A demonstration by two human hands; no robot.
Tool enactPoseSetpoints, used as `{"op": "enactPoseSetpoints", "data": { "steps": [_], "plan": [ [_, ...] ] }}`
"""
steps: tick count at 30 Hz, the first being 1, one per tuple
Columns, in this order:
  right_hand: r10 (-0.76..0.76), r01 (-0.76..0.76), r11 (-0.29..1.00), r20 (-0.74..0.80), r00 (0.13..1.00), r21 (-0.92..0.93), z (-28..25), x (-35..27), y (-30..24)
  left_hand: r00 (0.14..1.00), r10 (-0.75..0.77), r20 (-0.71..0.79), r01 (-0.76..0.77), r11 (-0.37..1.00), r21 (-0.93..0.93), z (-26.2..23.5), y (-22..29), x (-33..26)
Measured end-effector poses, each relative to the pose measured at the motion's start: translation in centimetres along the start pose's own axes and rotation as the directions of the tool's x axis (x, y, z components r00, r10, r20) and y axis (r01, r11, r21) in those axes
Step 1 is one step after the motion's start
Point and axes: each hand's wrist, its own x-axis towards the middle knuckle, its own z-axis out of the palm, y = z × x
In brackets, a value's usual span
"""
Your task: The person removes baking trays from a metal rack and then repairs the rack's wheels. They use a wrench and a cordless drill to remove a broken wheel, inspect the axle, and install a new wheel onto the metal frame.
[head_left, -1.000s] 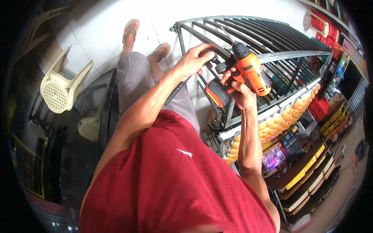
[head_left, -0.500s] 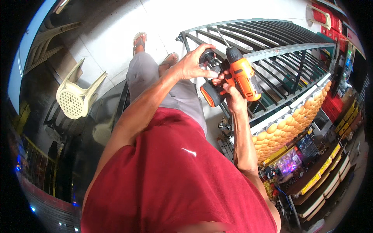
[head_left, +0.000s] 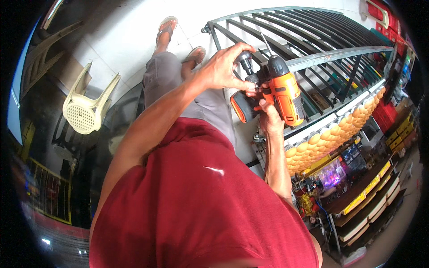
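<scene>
My right hand is wrapped round the grip of an orange and black cordless drill. A long thin bit sticks out of its chuck and points away from me. The black battery base is turned to the left. My left hand curves round a black part with a rounded end and a narrower neck, held close beside the drill's chuck. Thumb and fingers of the left hand grip it from both sides; whether it touches the drill, I cannot tell.
A grey-green slatted metal frame lies just beyond the drill. Rows of orange-yellow rounded things line its near side. At the left stands a cream plastic chair. Shelving with yellow-edged boards is at the lower right.
The drill has shifted slightly right and down in the picture, and its bit has moved right. Both hands keep their hold. The whole view has shifted a little too.
</scene>
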Motion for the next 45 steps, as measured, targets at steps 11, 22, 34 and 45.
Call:
{"op": "enactPoseSetpoints", "data": {
  "steps": [11,22,34,45],
  "plan": [
    [0.073,-0.083,0.975,-0.054,0.996,-0.204,-0.9,-4.4,-6.2,0.996,-0.085,-0.006,0.077,0.931,-0.357,2.4,-1.6,-1.2],
    [-0.089,0.083,0.992,-0.062,0.994,-0.097,2.0,-1.7,-0.3,0.998,-0.053,0.043,0.058,0.992,-0.112,-0.5,-1.2,-0.5],
    [0.010,-0.061,0.962,-0.188,0.982,-0.267,3.0,-2.5,-4.2,0.973,-0.068,0.219,0.097,0.987,-0.127,-1.4,-1.3,2.5],
    [0.118,-0.305,0.825,-0.383,0.916,-0.475,2.1,-12.5,-9.9,0.900,-0.330,0.286,0.410,0.864,-0.293,-0.7,0.4,2.8]
  ]
}}
